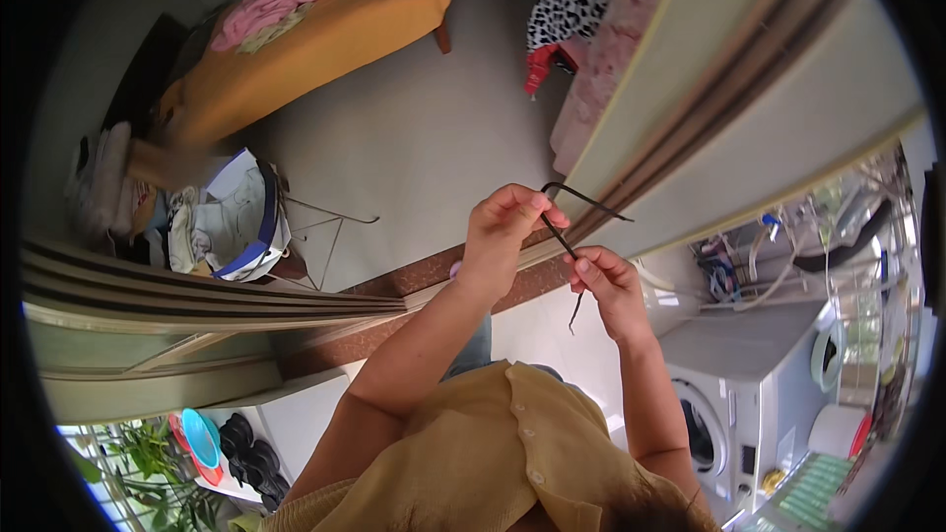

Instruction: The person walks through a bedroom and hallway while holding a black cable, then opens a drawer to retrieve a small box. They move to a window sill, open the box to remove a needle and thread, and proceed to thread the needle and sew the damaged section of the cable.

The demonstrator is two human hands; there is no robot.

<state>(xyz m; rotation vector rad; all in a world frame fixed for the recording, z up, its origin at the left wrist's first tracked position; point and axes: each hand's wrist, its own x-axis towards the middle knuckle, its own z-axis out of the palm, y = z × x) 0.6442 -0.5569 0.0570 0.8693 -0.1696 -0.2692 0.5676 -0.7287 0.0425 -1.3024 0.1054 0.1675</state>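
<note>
Between both hands is a thin black wire point(596, 203), sharply bent near its upper part, one arm reaching out to the right. My left hand point(498, 236) pinches it just below the bend with thumb and fingers. Lower along the same wire, my right hand point(611, 291) grips it between thumb and fingertips. Below the right fingers a thin, crooked end hangs down. Part of the wire is hidden by the fingers, and I cannot tell what it belongs to.
A doorway threshold point(434, 274) runs beneath my hands. To the left stands a white-and-blue container point(268, 227) of clothes beside a thin metal frame point(335, 246). An orange-covered bed point(335, 39) lies beyond. A washing machine point(749, 345) is at right, blue basin point(201, 436) lower left.
</note>
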